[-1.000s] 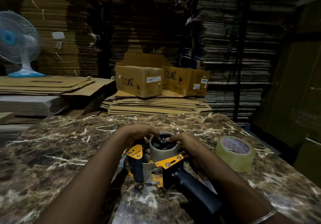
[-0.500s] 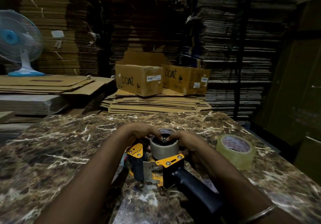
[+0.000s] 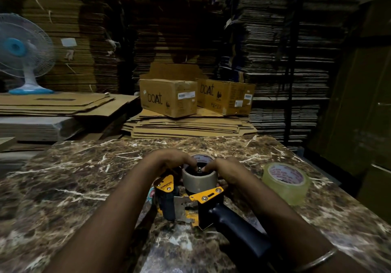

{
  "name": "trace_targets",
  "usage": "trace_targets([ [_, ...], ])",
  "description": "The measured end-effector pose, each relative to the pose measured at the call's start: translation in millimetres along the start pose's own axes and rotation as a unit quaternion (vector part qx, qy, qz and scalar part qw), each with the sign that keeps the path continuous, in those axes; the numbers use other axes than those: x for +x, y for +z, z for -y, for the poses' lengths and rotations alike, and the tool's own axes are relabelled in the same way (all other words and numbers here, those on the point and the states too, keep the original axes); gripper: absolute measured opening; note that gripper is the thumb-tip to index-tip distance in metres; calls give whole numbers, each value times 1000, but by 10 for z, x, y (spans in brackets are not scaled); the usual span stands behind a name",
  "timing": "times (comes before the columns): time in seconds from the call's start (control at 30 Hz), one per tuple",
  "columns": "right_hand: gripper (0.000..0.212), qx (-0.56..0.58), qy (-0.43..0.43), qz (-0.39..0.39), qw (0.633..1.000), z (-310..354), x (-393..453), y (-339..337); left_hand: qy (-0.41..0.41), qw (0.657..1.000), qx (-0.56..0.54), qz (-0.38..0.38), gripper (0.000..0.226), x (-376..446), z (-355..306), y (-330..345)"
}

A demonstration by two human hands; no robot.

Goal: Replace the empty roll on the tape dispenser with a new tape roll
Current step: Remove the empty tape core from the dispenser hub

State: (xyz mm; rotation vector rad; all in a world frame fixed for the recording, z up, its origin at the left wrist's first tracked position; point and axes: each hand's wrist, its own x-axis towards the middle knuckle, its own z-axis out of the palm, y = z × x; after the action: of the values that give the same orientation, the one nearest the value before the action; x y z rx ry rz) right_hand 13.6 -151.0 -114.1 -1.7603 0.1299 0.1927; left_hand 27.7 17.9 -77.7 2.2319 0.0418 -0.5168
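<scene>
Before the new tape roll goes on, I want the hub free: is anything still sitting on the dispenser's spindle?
Yes. The empty roll sits on the tape dispenser hub, with both the left hand and right hand gripping its rim. The new tape roll waits on the marble table to the right.

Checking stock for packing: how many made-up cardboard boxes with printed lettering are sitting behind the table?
2. The left box sits on the flat cardboard stack; the right box stands beside it, slightly behind. Others may be hidden in the dark.

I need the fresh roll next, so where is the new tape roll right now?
In the head view, the new tape roll stands on the marble table at the right, just beyond the right hand and the tape dispenser.
</scene>
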Motion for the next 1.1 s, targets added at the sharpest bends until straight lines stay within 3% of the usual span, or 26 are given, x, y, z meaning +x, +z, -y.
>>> trace_targets([
  [0.13, 11, 25, 5, 3, 1000, 43, -30, 29, -12, 999, 9, -33, 16, 46, 13, -27],
  [0.23, 24, 18, 5, 0, 1000, 59, -7, 38, -16, 999, 9, -41, 24, 89, 28, -40],
  [0.3, 28, 7, -7, -1, 1000, 58, 15, 30, -12, 999, 6, -44, 20, 96, 21, -42],
  [0.47, 11, 19, -65, 21, 997, -30, 34, 12, 9, 999, 1, -33, 9, 88, -18, -3],
  [0.6, 29, 137, -68, 117, 981, -159, 75, -161, 23, 999, -11, -48, 24, 87, 42, -32],
  [0.67, 62, 173, -72, 165, 968, -240, 149, -248, 37, 998, -1, -45, 22, 73, 40, -36],
  [0.7, 72, 164, -80, 186, 966, -272, 186, -273, 46, 998, 5, -44, 18, 44, 14, -23],
  [0.77, 73, 97, -94, 203, 970, -293, 201, -298, 69, 996, 16, -60, 18, -25, -65, -3],
  [0.93, 82, -60, -152, 215, 963, -359, 202, -277, 140, 983, 100, -64, 66, -141, -203, 68],
  [1.1, 67, -66, -212, 168, 960, -404, 179, -186, 183, 965, 162, -95, 93, -76, -217, 252],
])
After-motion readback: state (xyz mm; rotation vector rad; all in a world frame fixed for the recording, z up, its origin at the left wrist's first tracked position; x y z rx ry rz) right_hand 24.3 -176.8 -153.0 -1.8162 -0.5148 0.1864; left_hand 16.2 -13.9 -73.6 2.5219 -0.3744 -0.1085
